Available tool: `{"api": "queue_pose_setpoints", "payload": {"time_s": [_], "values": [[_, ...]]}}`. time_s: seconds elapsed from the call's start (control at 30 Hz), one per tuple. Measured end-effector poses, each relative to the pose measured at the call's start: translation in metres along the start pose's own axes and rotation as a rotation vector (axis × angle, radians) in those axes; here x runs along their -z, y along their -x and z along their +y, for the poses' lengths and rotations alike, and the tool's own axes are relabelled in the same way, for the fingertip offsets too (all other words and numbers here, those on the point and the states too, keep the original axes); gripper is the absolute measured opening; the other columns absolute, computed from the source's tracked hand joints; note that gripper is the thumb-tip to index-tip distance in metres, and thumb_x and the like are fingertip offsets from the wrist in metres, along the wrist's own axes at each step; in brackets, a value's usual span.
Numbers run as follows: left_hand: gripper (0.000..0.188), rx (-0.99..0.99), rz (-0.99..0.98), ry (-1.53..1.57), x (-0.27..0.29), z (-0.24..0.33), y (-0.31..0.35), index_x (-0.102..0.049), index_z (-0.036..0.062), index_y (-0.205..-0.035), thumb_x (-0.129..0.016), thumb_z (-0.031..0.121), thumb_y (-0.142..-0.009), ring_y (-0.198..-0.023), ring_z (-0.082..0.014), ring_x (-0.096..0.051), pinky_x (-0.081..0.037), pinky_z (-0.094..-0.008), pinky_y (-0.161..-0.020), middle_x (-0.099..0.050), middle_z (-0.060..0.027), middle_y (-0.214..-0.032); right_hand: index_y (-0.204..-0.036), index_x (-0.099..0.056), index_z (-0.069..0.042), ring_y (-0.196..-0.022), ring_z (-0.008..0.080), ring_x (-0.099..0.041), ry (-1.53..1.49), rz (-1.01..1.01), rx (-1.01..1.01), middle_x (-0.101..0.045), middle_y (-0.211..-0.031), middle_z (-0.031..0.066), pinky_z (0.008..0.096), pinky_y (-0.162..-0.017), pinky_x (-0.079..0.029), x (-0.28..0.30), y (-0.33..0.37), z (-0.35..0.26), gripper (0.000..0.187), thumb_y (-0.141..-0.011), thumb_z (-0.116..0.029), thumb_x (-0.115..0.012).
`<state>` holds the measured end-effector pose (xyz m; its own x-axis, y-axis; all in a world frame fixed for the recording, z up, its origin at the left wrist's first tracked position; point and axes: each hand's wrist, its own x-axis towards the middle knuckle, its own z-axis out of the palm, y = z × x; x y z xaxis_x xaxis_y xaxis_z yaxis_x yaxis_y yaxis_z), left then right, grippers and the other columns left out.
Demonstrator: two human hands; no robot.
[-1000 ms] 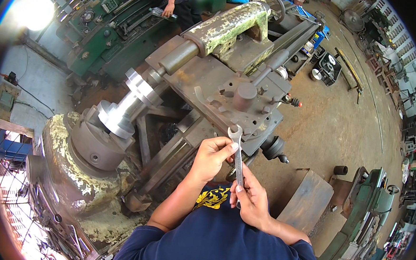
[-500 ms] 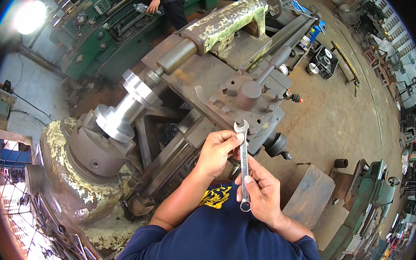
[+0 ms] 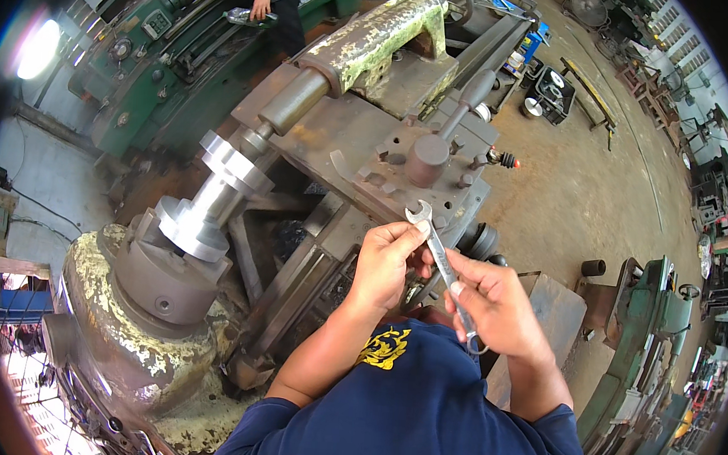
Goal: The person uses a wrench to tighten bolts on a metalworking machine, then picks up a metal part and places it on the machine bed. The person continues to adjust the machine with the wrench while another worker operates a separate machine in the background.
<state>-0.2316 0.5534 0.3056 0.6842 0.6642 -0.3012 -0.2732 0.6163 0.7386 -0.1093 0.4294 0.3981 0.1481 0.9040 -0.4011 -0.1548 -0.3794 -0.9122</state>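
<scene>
In front of my chest both hands grip a combination wrench, its open jaw up and its ring end low on the right. My left hand pinches it just under the jaw. Lower on the shank, my right hand has closed its thumb and fingers round it. Just beyond stands the lathe's tool post with its long clamping lever. A shiny stepped metal workpiece sits between the chuck at left and the tailstock.
A green lathe stands behind, with another person's hand over a clear bottle. At right are a metal box, a green machine and a black crate on the floor. Peeling paint covers the headstock.
The wrench has tilted, its ring end swinging to the right along with my right hand. My left hand keeps its pinch near the jaw. The whole view has shifted slightly.
</scene>
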Motion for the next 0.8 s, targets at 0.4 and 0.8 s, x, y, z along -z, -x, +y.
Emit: {"api": "queue_pose_setpoints", "payload": {"time_s": [0.4, 0.8], "values": [[0.025, -0.144, 0.032, -0.186, 0.019, 0.005, -0.001, -0.065, 0.0017, -0.077, -0.066, 0.018, -0.096, -0.057, -0.0115, -0.057, -0.046, -0.0258, -0.056, -0.063, -0.0039, -0.065, -0.139, -0.047, -0.001, -0.045, 0.0086, -0.047, -0.518, 0.185, 0.021, -0.056, -0.076, 0.0044, 0.0223, -0.041, -0.041, -0.055, -0.003, 0.029, 0.035, -0.105, -0.006, -0.039], [0.021, -0.183, 0.06, -0.082, 0.037, -0.002, 0.031, -0.068, -0.0013, -0.093, -0.064, 0.019, -0.098, -0.066, -0.0148, -0.062, -0.05, -0.0277, -0.06, -0.069, -0.0079, -0.08, -0.142, -0.047, -0.006, -0.044, 0.0065, -0.045, -0.463, 0.058, -0.004, -0.051, -0.068, 0.0018, 0.0215, -0.039, -0.038, -0.053, 0.002, 0.05, 0.036, -0.106, -0.008, -0.039]]}}
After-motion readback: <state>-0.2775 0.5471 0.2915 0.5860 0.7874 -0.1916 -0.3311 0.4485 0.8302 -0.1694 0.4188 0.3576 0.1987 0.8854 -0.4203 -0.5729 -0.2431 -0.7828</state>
